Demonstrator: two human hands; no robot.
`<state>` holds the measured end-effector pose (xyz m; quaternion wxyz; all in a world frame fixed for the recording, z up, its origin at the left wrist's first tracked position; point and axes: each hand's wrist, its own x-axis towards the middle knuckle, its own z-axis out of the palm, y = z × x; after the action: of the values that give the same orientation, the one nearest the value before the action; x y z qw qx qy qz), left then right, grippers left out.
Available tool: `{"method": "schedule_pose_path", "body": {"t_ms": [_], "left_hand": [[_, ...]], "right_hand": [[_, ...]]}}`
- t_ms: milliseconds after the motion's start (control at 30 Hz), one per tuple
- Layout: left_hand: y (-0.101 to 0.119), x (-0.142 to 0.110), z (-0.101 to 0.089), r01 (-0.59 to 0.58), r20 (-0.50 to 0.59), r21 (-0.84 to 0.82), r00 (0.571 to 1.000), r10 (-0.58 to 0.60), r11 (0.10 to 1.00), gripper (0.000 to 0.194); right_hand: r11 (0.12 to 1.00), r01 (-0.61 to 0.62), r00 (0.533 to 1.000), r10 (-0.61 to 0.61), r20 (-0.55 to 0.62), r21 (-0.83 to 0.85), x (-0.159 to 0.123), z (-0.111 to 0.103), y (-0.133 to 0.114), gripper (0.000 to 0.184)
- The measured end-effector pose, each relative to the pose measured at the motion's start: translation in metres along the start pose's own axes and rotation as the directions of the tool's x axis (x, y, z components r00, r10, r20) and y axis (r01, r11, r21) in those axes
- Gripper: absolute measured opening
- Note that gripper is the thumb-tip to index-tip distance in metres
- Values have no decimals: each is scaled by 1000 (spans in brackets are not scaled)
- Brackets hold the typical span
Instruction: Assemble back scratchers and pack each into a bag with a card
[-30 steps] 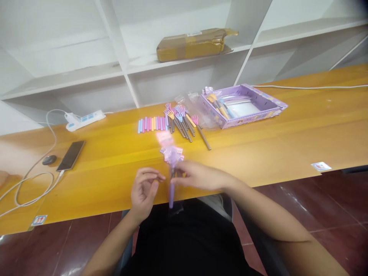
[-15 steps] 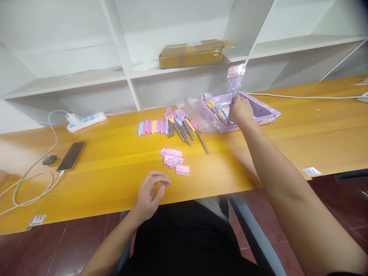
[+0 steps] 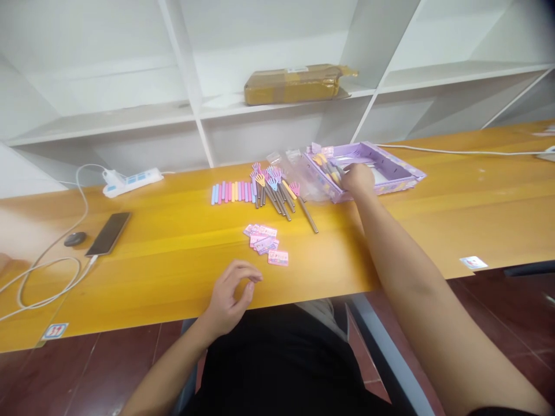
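My right hand reaches far over the yellow table to the near rim of a purple tray box. Its fingers are curled down into the box, and what they hold is hidden. My left hand hovers at the table's front edge with its fingers loosely curved and nothing in them. Just beyond it lies a small heap of pink cards. Farther back are a row of pastel sticks and a pile of pens with hand-shaped tops.
Clear wrappers lie left of the box. At the left are a power strip, a phone, a black puck and white cables. A brown parcel sits on the white shelf. A sticker lies at the right.
My right hand carried a wrapped pen from in front of me up to the purple box and has now dropped into the box. My left hand stayed at the table's edge.
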<state>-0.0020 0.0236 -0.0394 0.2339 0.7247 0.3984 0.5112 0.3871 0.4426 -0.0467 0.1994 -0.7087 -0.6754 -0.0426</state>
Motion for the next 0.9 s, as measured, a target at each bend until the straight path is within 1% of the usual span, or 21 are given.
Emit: {"method": "schedule_pose_path", "body": {"t_ms": [100, 167, 233, 267, 400, 500, 567, 633, 700, 767, 800, 833, 867, 900], "left_hand": [[3, 1, -1, 5, 32, 35, 999, -6, 999, 27], [4, 2, -2, 4, 51, 55, 999, -7, 998, 26], [6, 3, -2, 3, 66, 69, 998, -7, 998, 25], [6, 3, -3, 3, 72, 75, 997, -8, 997, 25], [5, 5, -4, -1, 96, 90, 995, -8, 996, 24], [3, 6, -2, 6, 104, 93, 994, -16, 996, 23], [6, 5, -1, 24, 103, 80, 994, -32, 997, 23], [14, 4, -3, 60, 100, 66, 993, -67, 996, 21], [23, 7, -12, 93, 121, 107, 987, -105, 990, 19], [26, 16, -29, 96, 164, 222, 977, -134, 970, 19], [23, 24, -41, 92, 175, 291, 973, -147, 952, 18], [16, 36, -55, 100, 170, 359, 970, -171, 928, 17], [5, 50, -70, 104, 161, 422, 969, -188, 900, 16], [-10, 67, -85, 135, 134, 493, 964, -228, 859, 16]], "right_hand": [[995, -80, 993, 84, -79, 58, -6, -1, -6, 37], [985, -76, 976, 106, -190, 155, -14, -3, -10, 35], [964, -48, 945, 129, -301, 260, -22, -8, -14, 29], [953, -37, 931, 142, -336, 300, -26, -11, -15, 28], [939, -23, 909, 163, -384, 343, -40, -25, -23, 27], [949, 46, 914, 86, -397, 311, -49, -35, -33, 27], [953, 110, 923, 8, -384, 282, -55, -43, -44, 26], [948, 180, 932, -79, -353, 261, -61, -50, -57, 28], [934, 258, 942, -187, -280, 246, -67, -58, -70, 31], [912, 338, 939, -311, -148, 231, -72, -64, -83, 34], [902, 369, 929, -360, -80, 225, -74, -66, -89, 35], [894, 391, 918, -397, -20, 220, -77, -68, -94, 35], [888, 405, 907, -420, 26, 217, -79, -68, -99, 34], [885, 413, 900, -433, 55, 216, -81, -68, -103, 33]]}}
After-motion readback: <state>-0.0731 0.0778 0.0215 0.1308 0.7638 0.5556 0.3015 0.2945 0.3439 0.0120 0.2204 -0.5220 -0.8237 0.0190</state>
